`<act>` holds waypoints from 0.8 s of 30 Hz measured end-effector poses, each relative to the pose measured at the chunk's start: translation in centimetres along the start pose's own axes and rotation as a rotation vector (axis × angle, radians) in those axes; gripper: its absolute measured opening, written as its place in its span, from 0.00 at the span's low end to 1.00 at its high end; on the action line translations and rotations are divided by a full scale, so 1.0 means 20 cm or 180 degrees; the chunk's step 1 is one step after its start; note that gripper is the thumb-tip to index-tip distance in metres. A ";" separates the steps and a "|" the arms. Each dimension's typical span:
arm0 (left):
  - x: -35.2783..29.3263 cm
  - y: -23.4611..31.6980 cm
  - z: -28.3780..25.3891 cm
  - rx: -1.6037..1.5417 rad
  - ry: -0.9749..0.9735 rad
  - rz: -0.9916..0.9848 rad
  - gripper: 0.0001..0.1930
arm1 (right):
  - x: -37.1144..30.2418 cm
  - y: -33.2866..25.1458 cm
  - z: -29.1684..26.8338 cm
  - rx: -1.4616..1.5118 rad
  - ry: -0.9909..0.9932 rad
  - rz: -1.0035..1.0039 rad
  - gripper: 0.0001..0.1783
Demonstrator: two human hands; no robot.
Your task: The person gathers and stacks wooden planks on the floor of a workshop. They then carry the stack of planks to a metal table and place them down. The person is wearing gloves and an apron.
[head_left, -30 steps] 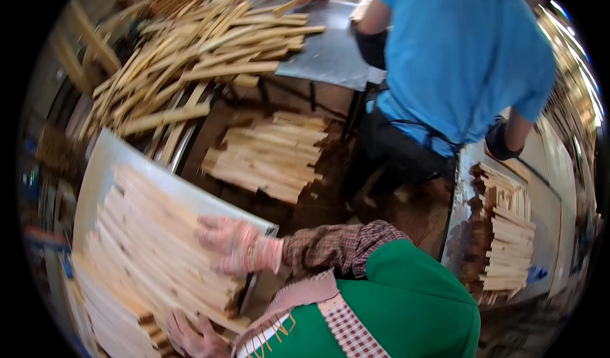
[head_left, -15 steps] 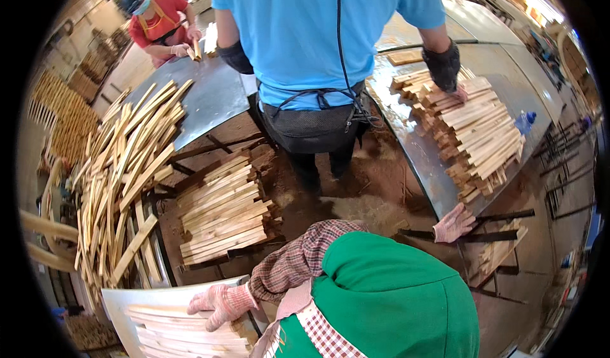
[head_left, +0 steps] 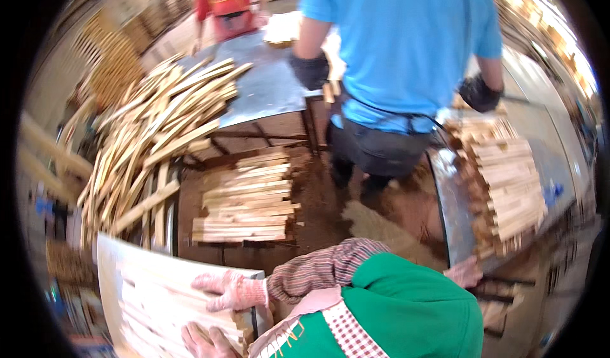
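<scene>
My right hand (head_left: 230, 289), in a pinkish knit glove below a striped sleeve cover (head_left: 330, 266), lies on a row of pale wood strips (head_left: 149, 297) with its fingers stretched out. Below it, my left hand (head_left: 208, 341) rests on the same strips with fingers apart, partly cut off by the lower edge. The strips lie side by side on a light board (head_left: 111, 262). Glare and blur hide their far ends. My green-clad arm and shoulder (head_left: 406, 307) fill the lower middle.
Ahead stands a co-worker in blue (head_left: 406, 53); another in red (head_left: 229, 8) is farther left. Loose sticks (head_left: 146, 135) are heaped at left. Wood stacks lie on a low rack (head_left: 251, 199) and on the right metal table (head_left: 508, 180). A pink glove (head_left: 465, 272) is at that table's corner.
The view has swung left, shifting the scene rightward. My left hand has come into view on the strips. The blue-clad co-worker's hand has left the right stack; the red-clad one stands straighter.
</scene>
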State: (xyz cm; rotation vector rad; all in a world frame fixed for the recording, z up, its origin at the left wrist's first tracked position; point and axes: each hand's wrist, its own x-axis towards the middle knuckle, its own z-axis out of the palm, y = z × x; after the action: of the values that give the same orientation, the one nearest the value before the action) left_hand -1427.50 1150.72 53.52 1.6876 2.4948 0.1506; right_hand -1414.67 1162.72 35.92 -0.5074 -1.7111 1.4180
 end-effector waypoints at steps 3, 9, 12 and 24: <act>-0.02 -0.35 0.39 -0.0106 0.0678 0.0126 0.37 | 0.02 -0.02 0.00 -0.0146 -0.0090 -0.0027 0.45; -0.02 -0.38 0.56 -0.0155 0.1128 0.0240 0.32 | 0.03 -0.04 -0.03 -0.0293 -0.0174 0.0002 0.43; -0.04 -0.38 0.53 -0.0189 0.1169 0.0245 0.32 | 0.03 -0.06 -0.03 -0.0319 -0.0206 0.0026 0.42; -0.03 -0.35 0.51 -0.0053 0.1239 0.0161 0.33 | 0.05 -0.06 -0.03 -0.0197 -0.0211 0.0031 0.38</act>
State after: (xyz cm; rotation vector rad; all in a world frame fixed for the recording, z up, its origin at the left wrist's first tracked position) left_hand -1431.96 1147.63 42.36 1.8682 2.7017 0.5530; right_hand -1414.44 1163.50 37.31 -0.5083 -1.8124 1.4064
